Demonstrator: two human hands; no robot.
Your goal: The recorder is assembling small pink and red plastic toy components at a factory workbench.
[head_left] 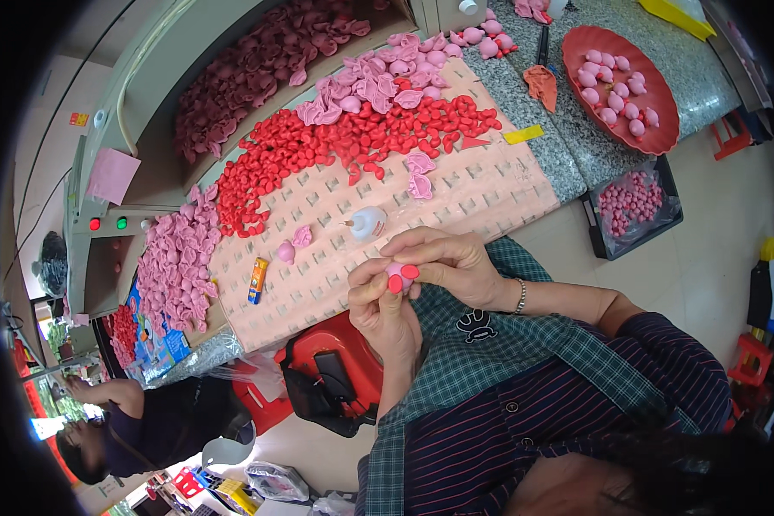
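Both my hands meet over the near edge of the peach work mat (pixel 456 185). Between their fingertips is a small round pink rubbery piece (pixel 396 269) with two red oval parts (pixel 395 284) on it. My left hand (pixel 380 314) pinches it from below, its thumb against the red parts. My right hand (pixel 456 265) holds it from the other side with thumb and forefinger. Just beyond my hands a small white squeeze bottle (pixel 369 224) with a thin tip lies on the mat. Left of it are a loose pink ball-shaped piece (pixel 285 252) and an orange-yellow tube (pixel 257 280).
Heaps of red parts (pixel 292 142) and pink pieces (pixel 179 262) line the mat's far side, by a grey machine opening (pixel 159 163). At right stand a red scalloped dish (pixel 662 116) and, lower, a black crate (pixel 595 225). A person (pixel 159 426) sits at left.
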